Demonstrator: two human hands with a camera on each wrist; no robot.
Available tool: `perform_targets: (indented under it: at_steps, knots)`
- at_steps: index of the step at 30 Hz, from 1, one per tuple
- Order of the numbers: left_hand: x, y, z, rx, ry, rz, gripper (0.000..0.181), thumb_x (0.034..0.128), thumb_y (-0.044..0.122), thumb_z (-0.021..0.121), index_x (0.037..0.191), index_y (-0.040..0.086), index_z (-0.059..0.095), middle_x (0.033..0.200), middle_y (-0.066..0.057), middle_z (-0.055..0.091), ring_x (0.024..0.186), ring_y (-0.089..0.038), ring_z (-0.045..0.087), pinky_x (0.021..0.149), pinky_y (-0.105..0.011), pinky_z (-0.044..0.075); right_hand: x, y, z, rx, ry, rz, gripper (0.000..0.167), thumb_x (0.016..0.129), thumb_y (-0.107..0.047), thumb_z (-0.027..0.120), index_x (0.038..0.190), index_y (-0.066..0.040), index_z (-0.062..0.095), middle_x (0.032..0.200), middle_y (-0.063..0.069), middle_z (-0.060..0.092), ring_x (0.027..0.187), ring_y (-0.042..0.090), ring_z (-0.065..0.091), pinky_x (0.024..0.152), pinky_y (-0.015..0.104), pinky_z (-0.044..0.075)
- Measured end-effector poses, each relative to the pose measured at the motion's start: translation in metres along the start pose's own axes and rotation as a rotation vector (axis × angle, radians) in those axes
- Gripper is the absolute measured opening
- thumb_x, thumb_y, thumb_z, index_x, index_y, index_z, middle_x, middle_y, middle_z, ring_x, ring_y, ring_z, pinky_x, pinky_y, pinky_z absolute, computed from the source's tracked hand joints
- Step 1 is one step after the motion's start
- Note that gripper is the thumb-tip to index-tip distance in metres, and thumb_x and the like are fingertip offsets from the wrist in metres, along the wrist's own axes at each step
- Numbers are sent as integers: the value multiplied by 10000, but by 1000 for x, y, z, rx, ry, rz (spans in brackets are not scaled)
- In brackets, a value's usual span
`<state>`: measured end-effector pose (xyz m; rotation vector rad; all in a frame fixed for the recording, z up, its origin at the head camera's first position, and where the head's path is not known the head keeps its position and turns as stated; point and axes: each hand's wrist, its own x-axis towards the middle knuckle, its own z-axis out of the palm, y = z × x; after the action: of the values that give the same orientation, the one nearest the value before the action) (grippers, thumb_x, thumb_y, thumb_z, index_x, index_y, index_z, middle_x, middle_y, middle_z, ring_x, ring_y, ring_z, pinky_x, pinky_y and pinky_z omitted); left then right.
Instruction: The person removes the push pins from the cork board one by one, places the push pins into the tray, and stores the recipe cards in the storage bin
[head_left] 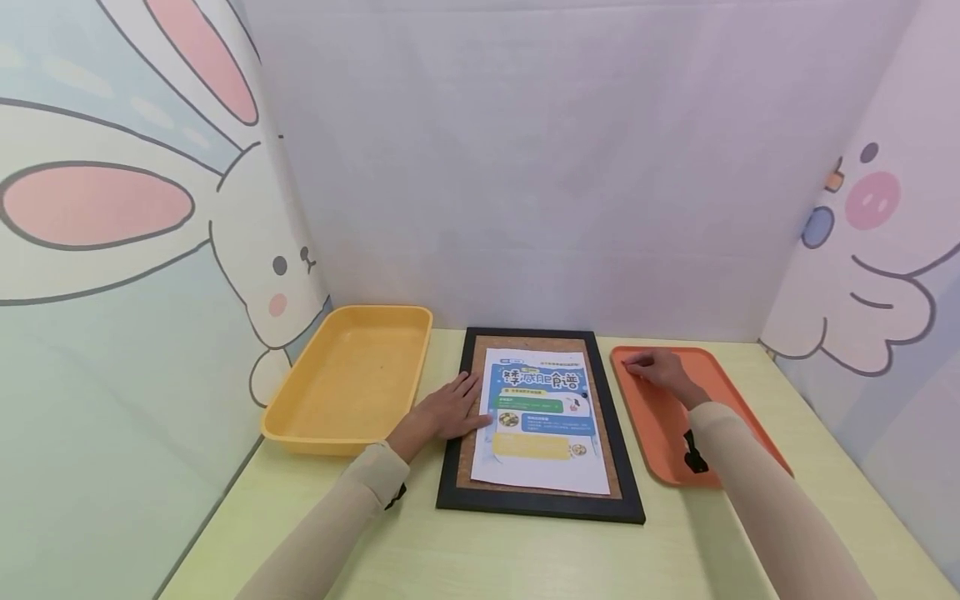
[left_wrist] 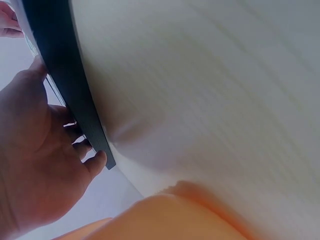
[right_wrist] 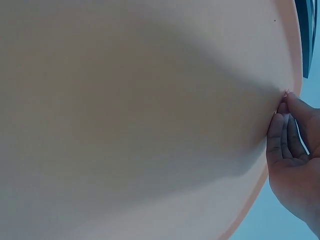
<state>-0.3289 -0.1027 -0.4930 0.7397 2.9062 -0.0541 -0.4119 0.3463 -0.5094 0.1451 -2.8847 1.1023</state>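
A printed paper sheet (head_left: 547, 467) lies on a cork board with a black frame (head_left: 540, 505). My left hand (head_left: 452, 408) rests with spread fingers across the board's left side, the thumb touching the sheet's left edge; in the left wrist view the hand (left_wrist: 40, 155) lies over the black frame edge (left_wrist: 75, 85). Over the upper left of an orange tray (head_left: 667, 454), my right hand (head_left: 663, 372) pinches a tiny red item (head_left: 627, 363). In the right wrist view that item (right_wrist: 287, 93) shows at the fingertips of the hand (right_wrist: 297, 150), its shape too small to tell.
A yellow basin (head_left: 352, 375) stands left of the board. A small black piece (head_left: 696, 457) shows over the orange tray beside my right forearm. A pale curtain (head_left: 525, 167) hangs behind the table, with cartoon-printed panels at both sides.
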Motion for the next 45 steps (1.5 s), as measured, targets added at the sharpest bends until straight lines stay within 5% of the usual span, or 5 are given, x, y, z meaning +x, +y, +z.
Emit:
perform_targets:
  at_steps: [7, 15, 24, 31, 45]
  knots:
    - [0, 2, -3, 10, -10, -2, 903, 1018, 706, 391, 1662, 95, 221, 1731, -87, 191, 1599, -300, 136, 1269, -445, 222, 1, 4, 0, -1, 1, -3, 276, 1012, -131, 693, 1215, 52, 731, 1228, 290, 692, 1048, 398, 656, 885, 401, 591]
    - [0, 4, -5, 14, -16, 3, 894, 1019, 694, 409, 1652, 81, 258, 1723, -98, 219, 1593, -309, 166, 1264, -450, 240, 4, 11, 0, -3, 9, -16, 258, 997, -134, 715, 1187, 38, 752, 1188, 271, 713, 1002, 374, 670, 657, 157, 488]
    - [0, 5, -3, 26, -14, 3, 888, 1025, 689, 399, 1652, 76, 254, 1724, -97, 214, 1594, -307, 161, 1267, -440, 231, -2, 9, -2, -1, 8, 2, 283, 1005, -154, 708, 1199, 49, 739, 1202, 280, 704, 1046, 406, 663, 868, 401, 605]
    - [1, 3, -3, 38, -20, -5, 898, 1023, 702, 389, 1654, 79, 246, 1727, -90, 207, 1596, -296, 157, 1270, -429, 222, -5, 6, -3, 25, -7, 2, 293, 1007, -157, 705, 1206, 57, 726, 1190, 280, 706, 961, 340, 668, 729, 238, 552]
    - [4, 0, 1, 88, -19, 6, 903, 1023, 721, 351, 1655, 85, 245, 1727, -86, 206, 1597, -287, 156, 1274, -413, 210, -12, 0, -8, 19, -10, -41, 287, 995, -153, 722, 1167, 77, 727, 1014, 213, 743, 768, 252, 648, 656, 291, 559]
